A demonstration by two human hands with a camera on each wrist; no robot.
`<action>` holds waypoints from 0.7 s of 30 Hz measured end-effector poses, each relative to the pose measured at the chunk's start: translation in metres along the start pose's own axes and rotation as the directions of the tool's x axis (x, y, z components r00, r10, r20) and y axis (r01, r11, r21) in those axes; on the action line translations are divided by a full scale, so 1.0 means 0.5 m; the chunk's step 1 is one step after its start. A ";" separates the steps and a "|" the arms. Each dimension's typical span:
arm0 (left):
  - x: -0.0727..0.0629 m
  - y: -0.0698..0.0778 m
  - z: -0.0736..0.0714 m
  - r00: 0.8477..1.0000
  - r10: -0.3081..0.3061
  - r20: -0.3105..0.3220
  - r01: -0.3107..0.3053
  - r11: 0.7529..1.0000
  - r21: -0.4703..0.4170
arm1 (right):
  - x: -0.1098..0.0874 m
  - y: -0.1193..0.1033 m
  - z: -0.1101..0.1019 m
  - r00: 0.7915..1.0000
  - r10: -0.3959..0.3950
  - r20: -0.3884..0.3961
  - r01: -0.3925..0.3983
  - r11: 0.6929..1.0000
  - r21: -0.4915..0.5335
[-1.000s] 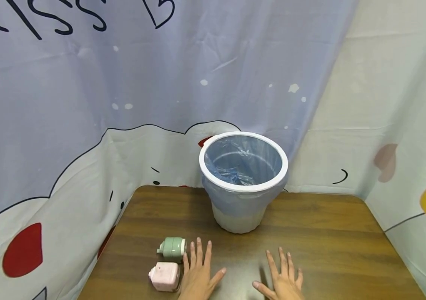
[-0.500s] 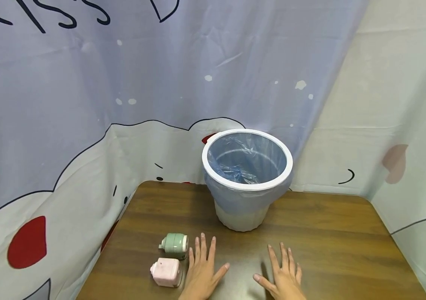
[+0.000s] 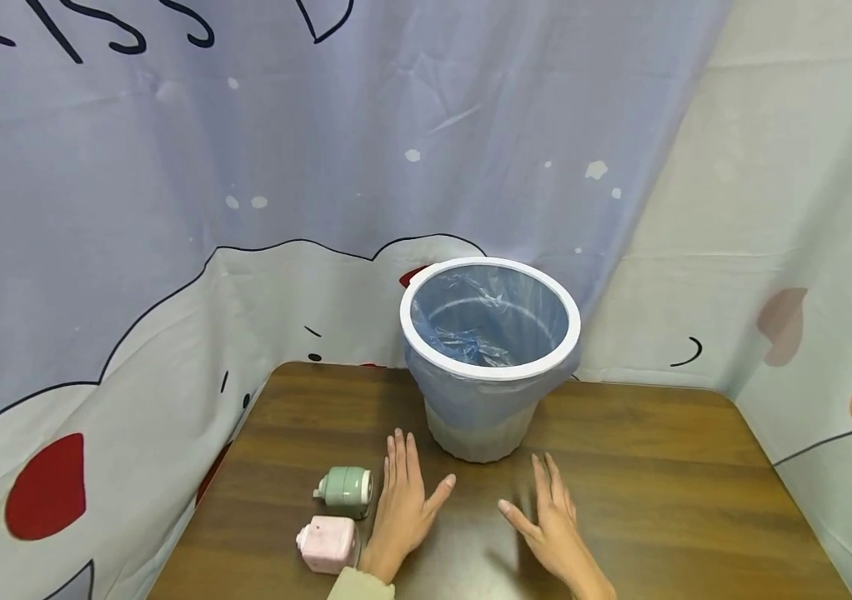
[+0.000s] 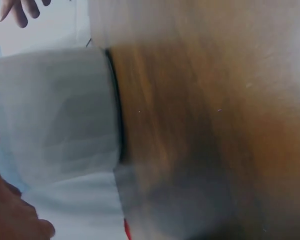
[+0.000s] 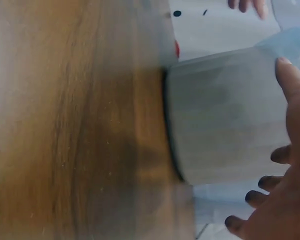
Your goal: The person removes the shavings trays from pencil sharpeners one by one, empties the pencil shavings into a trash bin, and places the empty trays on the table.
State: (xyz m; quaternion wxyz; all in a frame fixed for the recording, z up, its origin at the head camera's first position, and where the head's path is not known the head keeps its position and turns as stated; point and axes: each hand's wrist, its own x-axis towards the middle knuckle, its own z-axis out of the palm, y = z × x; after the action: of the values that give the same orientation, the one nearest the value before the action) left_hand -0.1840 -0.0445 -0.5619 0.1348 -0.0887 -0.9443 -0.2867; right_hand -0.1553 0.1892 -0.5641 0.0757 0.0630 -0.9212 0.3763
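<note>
A white trash can (image 3: pixel 480 437) lined with a translucent blue bag (image 3: pixel 489 321) stands upright at the back middle of the wooden table, a white ring round its top. In front of it, my left hand (image 3: pixel 402 504) is held with straight fingers, thumb out to the right. My right hand (image 3: pixel 552 525) is likewise extended on the other side, thumb toward the left. Neither hand holds anything. Both wrist views show the can's lower wall (image 4: pixel 65 115) ahead of the hands. Left of my left hand lie a green bottle-shaped object (image 3: pixel 346 487) and a pink one (image 3: pixel 328 544).
The brown wooden table (image 3: pixel 659 467) reaches back to a hanging printed cloth (image 3: pixel 306 167) behind the can. More white cloth (image 3: pixel 831 350) hangs along the right side.
Both hands have moved forward toward the trash can and turned so their palms face more inward. The left sleeve has come into view. The can and the two small objects stay in place.
</note>
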 end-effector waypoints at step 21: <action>0.057 -0.032 0.081 0.998 -0.059 0.011 0.057 0.886 -0.460 | 0.103 0.036 0.055 0.975 0.121 -0.188 -0.040 0.922 0.385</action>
State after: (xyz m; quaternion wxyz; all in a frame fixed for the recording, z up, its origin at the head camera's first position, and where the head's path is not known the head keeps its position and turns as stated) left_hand -0.2230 -0.0320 -0.5940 0.1029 -0.0895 -0.8514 -0.5064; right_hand -0.2116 0.1796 -0.5861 0.1425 -0.0015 -0.8201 0.5542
